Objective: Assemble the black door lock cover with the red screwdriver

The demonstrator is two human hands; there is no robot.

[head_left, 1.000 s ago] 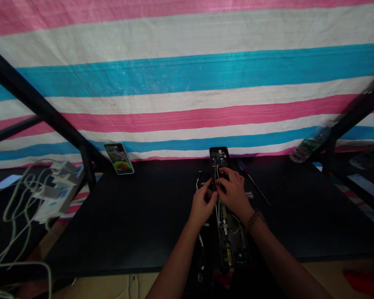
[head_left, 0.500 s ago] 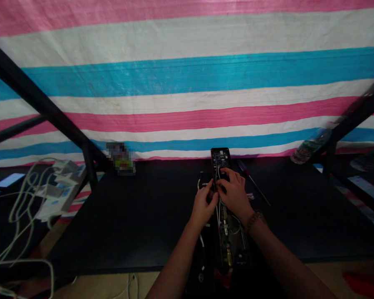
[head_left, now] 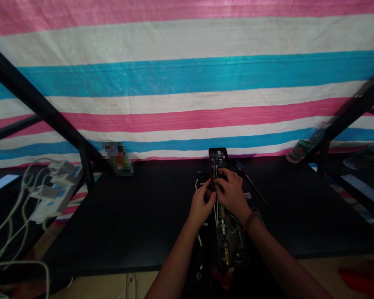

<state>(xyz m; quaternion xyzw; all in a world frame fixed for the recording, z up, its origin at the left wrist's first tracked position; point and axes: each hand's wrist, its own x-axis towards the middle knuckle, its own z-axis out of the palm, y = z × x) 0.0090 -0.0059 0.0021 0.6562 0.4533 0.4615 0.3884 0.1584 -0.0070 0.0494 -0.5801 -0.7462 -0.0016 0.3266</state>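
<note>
A long, narrow black casing (head_left: 218, 249) lies open in front of me, its length running away from me. Inside it are a circuit board (head_left: 218, 157) at the far end, thin white wires (head_left: 217, 209) along the middle and a brass fitting (head_left: 227, 255) at the near end. My left hand (head_left: 202, 201) is at the casing's left edge, thumb and fingers drawn together in a pinch. From the right, my right hand (head_left: 232, 191) reaches over the casing, its thumb and index finger closed beside the white wires. What lies between the fingertips of either hand is hidden.
A screwdriver (head_left: 252, 182) lies right of the casing on the black table (head_left: 137, 224). White cables and a power strip (head_left: 57, 199) are at the left. A plastic bottle (head_left: 303, 147) leans at the back right, near a black frame bar (head_left: 345, 116). Behind hangs a striped sheet (head_left: 187, 74).
The whole view has shifted slightly, so things appear a little further left. Both hands keep nearly the same place and pinch at the casing.
</note>
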